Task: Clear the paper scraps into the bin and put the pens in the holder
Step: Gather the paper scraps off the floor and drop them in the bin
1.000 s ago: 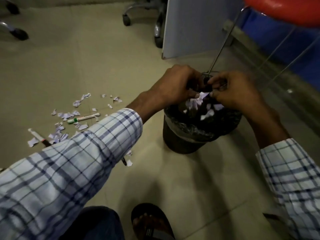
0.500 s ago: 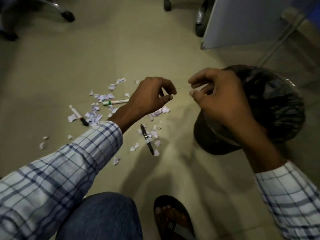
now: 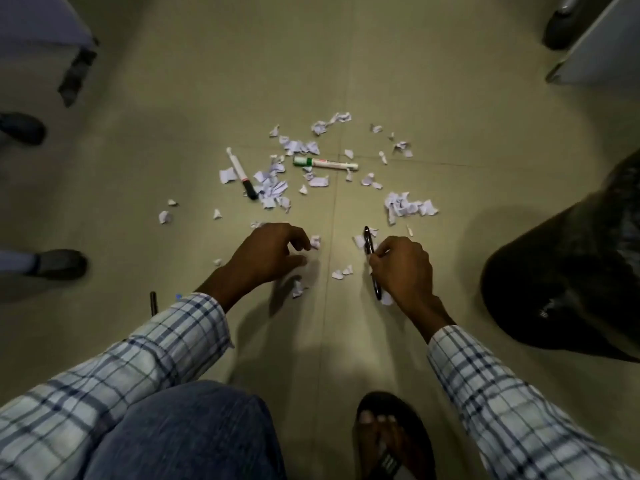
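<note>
White paper scraps (image 3: 405, 206) lie scattered over the floor in front of me. My left hand (image 3: 273, 252) hovers low with loosely curled fingers, fingertips touching one small scrap (image 3: 315, 242). My right hand (image 3: 401, 268) curls its fingers over a black pen (image 3: 368, 241) lying on the floor. Farther out lie a white marker with a green cap (image 3: 325, 163) and a white marker with a black cap (image 3: 241, 175). Another dark pen (image 3: 153, 303) lies beside my left sleeve. The bin (image 3: 571, 271), lined with a black bag, stands at the right. No pen holder is in view.
Another person's dark shoes (image 3: 59, 263) stand at the left edge. A chair base (image 3: 74, 76) is at the top left and a grey cabinet (image 3: 595, 53) at the top right. My sandalled foot (image 3: 391, 434) and jeans knee fill the bottom.
Both hands left the bin, where they dropped scraps, and came down to the floor. The view swung left, so the bin now sits at the right edge. My right hand reached the black pen.
</note>
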A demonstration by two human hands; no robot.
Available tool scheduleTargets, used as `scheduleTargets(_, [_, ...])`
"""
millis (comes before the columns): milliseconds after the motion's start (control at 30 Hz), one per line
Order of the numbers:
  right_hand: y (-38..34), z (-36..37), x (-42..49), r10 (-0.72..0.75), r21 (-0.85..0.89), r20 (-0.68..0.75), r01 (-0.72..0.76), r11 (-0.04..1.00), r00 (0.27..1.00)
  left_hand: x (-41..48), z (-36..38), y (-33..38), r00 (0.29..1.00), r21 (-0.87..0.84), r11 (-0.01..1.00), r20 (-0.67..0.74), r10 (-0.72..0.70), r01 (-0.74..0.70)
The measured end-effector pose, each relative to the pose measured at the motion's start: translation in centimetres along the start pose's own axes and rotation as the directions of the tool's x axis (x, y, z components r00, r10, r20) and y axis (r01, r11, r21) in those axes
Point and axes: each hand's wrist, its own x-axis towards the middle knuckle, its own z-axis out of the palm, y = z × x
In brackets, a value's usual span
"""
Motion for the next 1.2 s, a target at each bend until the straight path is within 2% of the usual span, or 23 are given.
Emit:
scheduleTargets(233, [-1.1, 0.5, 0.9, -0.026, -0.098, -0.02, 0.024, 0.995, 0.999, -0.7, -0.5, -2.7, 0.996, -0.036, 0.997, -0.044, -0.072, 0.07])
scheduleTargets(400, [-5.5, -0.7, -1.2, -0.122, 0.076, -0.095, 0.13, 0.989, 0.988, -1.3, -2.3, -3.7, 0.983, -0.056, 0.992, -0.136, -0.121, 0.114])
scheduleTargets(467, [-7.7, 0.2, -2.8, -0.174, 0.123, -0.053, 0.179, 0.976, 0.983, -1.4, -2.9, -4.1, 0.972, -0.049, 0.991, -0.193, -0.133, 0.126])
scheduleTargets(567, [-9.5, 3.0, -6.0, -0.248, 0.131, 0.098, 0.234, 0.963, 0.964, -1.9, -3.6, -4.6, 0.961, -0.034, 0.989, -0.234, -0.148, 0.144])
scheduleTargets(700, [-8.9, 7.0, -9.0, -0.277, 0.096, 0.247, 0.261, 0.96, 0.929, -2.6, -3.8, -5.6, 0.955, -0.002, 0.986, -0.248, -0.164, 0.169])
scheduleTargets(933, [-7.0, 10.2, -10.8, -0.284, 0.073, 0.303, 0.276, 0.959, 0.91, -3.7, -2.7, -8.7, 0.925, 0.045, 0.958, -0.277, -0.262, 0.285])
scheduleTargets(1100, [-6.3, 9.2, -10.4, -0.257, 0.18, 0.26, 0.215, 0.96, 0.931, -3.5, -2.0, -9.2, 0.918, 0.047, 0.943, -0.248, -0.309, 0.33])
scheduleTargets(1200, [-4.9, 7.9, -10.0, -0.216, 0.274, 0.135, 0.174, 0.946, 0.967, -3.3, -1.7, -9.2, 0.909, 0.071, 0.932, -0.257, -0.328, 0.356])
